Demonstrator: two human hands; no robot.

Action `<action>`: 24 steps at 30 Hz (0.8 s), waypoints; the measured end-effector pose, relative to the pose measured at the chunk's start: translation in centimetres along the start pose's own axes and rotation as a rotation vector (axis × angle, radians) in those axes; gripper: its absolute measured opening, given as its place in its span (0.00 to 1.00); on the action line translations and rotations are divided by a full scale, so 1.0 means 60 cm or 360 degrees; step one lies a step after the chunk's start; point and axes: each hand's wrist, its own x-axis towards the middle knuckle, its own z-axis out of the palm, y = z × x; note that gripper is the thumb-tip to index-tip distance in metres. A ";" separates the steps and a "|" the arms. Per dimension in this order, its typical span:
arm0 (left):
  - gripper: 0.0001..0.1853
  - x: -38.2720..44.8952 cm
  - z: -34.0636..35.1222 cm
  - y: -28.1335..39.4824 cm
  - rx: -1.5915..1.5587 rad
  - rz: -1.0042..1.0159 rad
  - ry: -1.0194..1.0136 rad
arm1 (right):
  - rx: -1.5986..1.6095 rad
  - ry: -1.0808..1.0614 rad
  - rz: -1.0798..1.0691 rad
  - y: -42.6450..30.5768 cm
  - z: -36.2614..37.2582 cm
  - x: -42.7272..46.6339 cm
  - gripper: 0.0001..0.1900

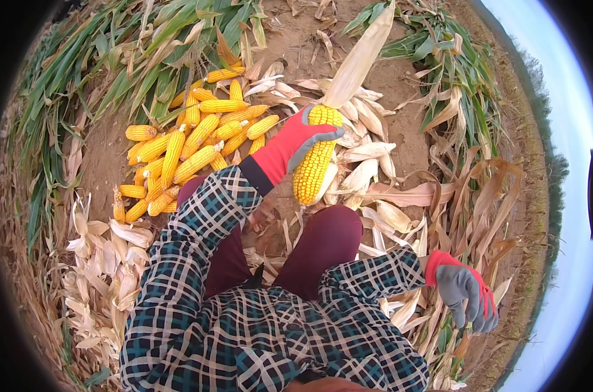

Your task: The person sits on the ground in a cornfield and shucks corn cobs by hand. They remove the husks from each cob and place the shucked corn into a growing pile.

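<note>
My left hand (pixel 308 139), in a red and grey work glove, grips a yellow ear of corn (pixel 314 171) near its upper end. A long pale husk leaf (pixel 360 59) still hangs on that end, and another piece of husk shows along the ear's lower right side. My right hand (pixel 465 294), gloved alike, is held out at the lower right, away from the ear. Its fingers are bent and point downward; whether anything lies within them cannot be seen. Left of my left hand, husked ears of corn (pixel 198 137) lie heaped on the soil.
Dry husks (pixel 367 152) lie behind and right of the held ear, with another heap of husks (pixel 107 269) at the lower left. Cut green corn stalks (pixel 149 54) stretch across the upper left, and more leafy stalks (pixel 458 78) lie at the upper right. My knees (pixel 325 235) are below the ear.
</note>
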 end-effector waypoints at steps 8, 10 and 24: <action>0.28 -0.024 0.018 0.021 0.0483 -0.0129 -0.0308 | -0.1470 -0.0112 0.1016 0.302 -0.046 -0.097 0.33; 0.28 -0.013 0.024 0.000 0.0860 -0.0060 -0.0426 | -0.1707 -0.0050 0.0957 0.320 -0.065 -0.122 0.18; 0.26 -0.098 0.035 -0.033 -0.0640 -0.0513 -0.0862 | 0.0415 0.0432 0.0987 0.250 0.059 -0.091 0.32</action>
